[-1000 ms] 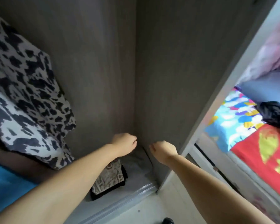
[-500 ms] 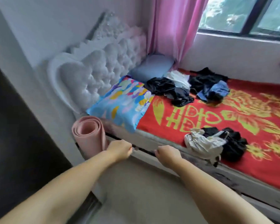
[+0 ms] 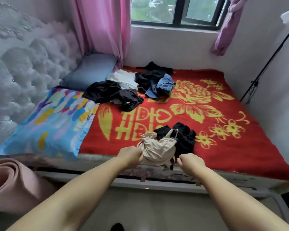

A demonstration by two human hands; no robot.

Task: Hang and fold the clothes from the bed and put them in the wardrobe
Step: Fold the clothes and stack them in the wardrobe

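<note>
Left hand (image 3: 131, 155) pinches the beige top (image 3: 158, 147) at the near edge of the bed (image 3: 240, 147), seemingly to lift it for folding, while the right hand (image 3: 189, 163), curled, hovers just beside it holding nothing.

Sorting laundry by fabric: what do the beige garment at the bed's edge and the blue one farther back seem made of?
The beige garment looks like thin, smooth, slightly shiny cloth, perhaps satin or a synthetic: it bunches in soft fine folds. The blue garment looks like denim, matte and thicker, with stiffer creases, though that is uncertain from this view.
</note>
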